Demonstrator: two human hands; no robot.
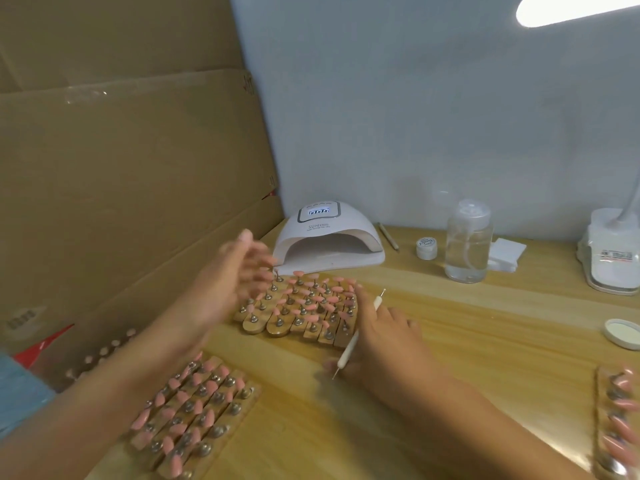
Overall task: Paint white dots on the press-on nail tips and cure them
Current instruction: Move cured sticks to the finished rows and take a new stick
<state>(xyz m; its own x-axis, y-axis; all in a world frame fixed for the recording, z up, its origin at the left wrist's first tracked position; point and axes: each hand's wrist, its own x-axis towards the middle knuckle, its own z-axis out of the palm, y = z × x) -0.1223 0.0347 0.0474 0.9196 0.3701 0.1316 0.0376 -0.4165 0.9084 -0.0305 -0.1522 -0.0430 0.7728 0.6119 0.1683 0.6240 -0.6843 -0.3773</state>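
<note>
Several wooden strips carrying pink nail tips point(301, 306) lie side by side in front of the white curing lamp point(329, 237). My left hand point(239, 275), blurred and with straight fingers, is at the left edge of this group. My right hand point(377, 337) holds a white dotting tool point(360, 332) against its palm, and its forefinger touches the right side of the strips. A second set of strips with pink tips point(194, 414) lies near me on the left. A third set point(616, 420) is at the right edge.
A clear pump bottle point(467, 244), a small white jar point(426, 248), white pads point(505, 254) and a thin stick point(388, 237) stand behind on the wooden table point(485, 341). A lamp base point(609, 258) and a white lid point(623, 332) are at right. Cardboard point(121, 168) walls the left.
</note>
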